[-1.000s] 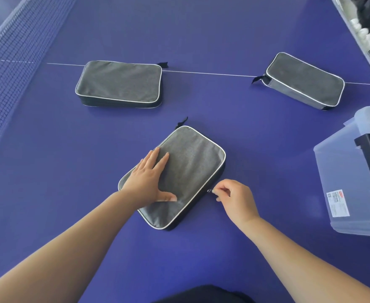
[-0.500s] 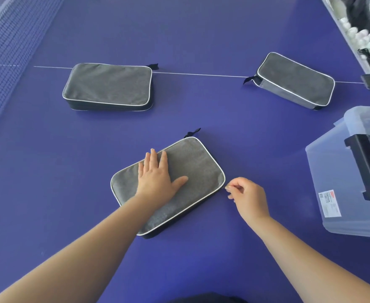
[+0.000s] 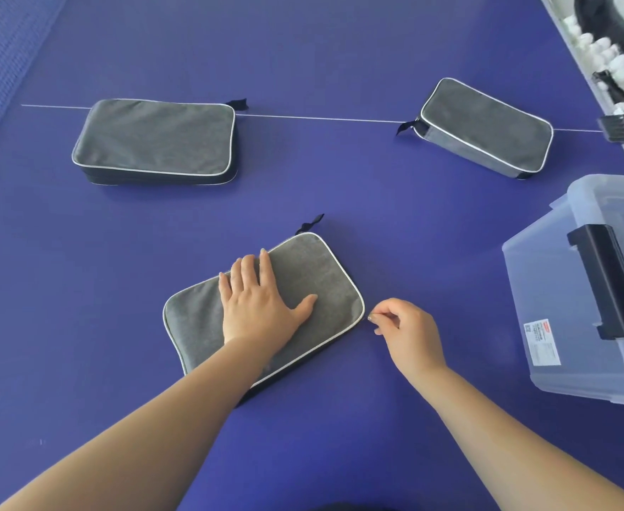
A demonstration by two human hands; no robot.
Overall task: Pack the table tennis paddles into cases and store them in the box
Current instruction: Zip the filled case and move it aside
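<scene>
A grey paddle case (image 3: 325,285) with white piping lies flat in front of me on the blue table. My left hand (image 3: 257,302) presses on its top with straight fingers. My right hand (image 3: 408,328) pinches the small zipper pull (image 3: 370,318) at the case's right corner. Two more grey cases lie farther off, one at the back left (image 3: 155,140) and one at the back right (image 3: 487,125). A clear plastic storage box (image 3: 561,307) with its lid on and a black latch stands at the right. No paddle is in sight.
The table's net (image 3: 4,57) runs along the far left. Past the table's right edge sits a tray of white balls (image 3: 598,49) and dark gear. A white line crosses the table between the two far cases.
My right hand has drawn the zipper pull along the case's near edge to its right corner. The case has turned a little under my left hand, which slid toward its middle.
</scene>
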